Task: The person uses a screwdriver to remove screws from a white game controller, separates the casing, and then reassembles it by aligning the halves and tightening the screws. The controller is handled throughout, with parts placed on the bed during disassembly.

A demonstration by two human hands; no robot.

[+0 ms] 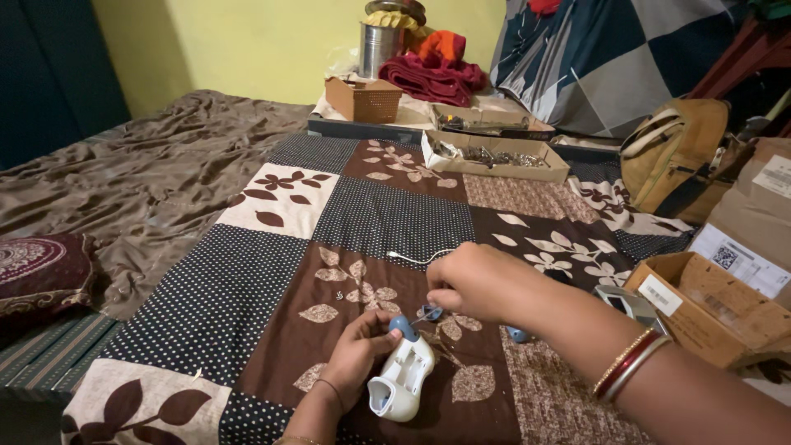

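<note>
The person sits at a bed covered with a patchwork quilt [362,222] of dotted and leaf-print squares. The left hand [356,353] grips a white plastic housing [402,379] that lies on a brown leaf patch near the quilt's front edge, its fingers curled together against the housing's side just below a blue knob [404,327] at the top end. The right hand [468,278] reaches across from the right, bangles [628,364] on its wrist, and its fingers pinch a small metal part [431,313] just above the knob; whether that part touches the housing I cannot tell. A thin white wire [416,259] lies on the quilt just beyond the right hand, and a small blue piece [517,334] peeks out under that forearm. Farther back, an open cardboard tray of metal bits [494,155] sits on the quilt, with a second tray [486,122] and a small brown basket [362,99] behind it. To the right stand a tan bag [676,152] and an open cardboard box [713,305].
</note>
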